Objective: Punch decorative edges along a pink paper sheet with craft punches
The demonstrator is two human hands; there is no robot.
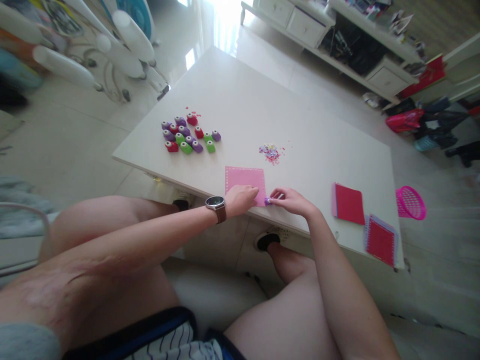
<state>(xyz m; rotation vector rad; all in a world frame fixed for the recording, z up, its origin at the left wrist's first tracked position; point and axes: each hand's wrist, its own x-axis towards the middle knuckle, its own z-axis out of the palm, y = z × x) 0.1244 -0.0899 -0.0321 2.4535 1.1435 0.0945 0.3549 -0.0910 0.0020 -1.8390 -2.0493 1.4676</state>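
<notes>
Pink paper point(245, 176) lies flat at the near edge of the smooth worktop point(318, 140), small holes piercing its border. The left hand point(242, 199) rests on it, probably steadying it; its grip cannot be told. The right hand's point(290, 200) grip pinches a purple punch point(267, 201) at the sheet's side, presumably for control. Beyond lie flaky paper bits point(272, 153), then clustered, rounded punches point(183, 130).

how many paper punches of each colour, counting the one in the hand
Purple paper punches in the cluster: 7
Red paper punches: 4
Green paper punches: 4
Held purple paper punch, in the right hand: 1
Total: 16
</notes>
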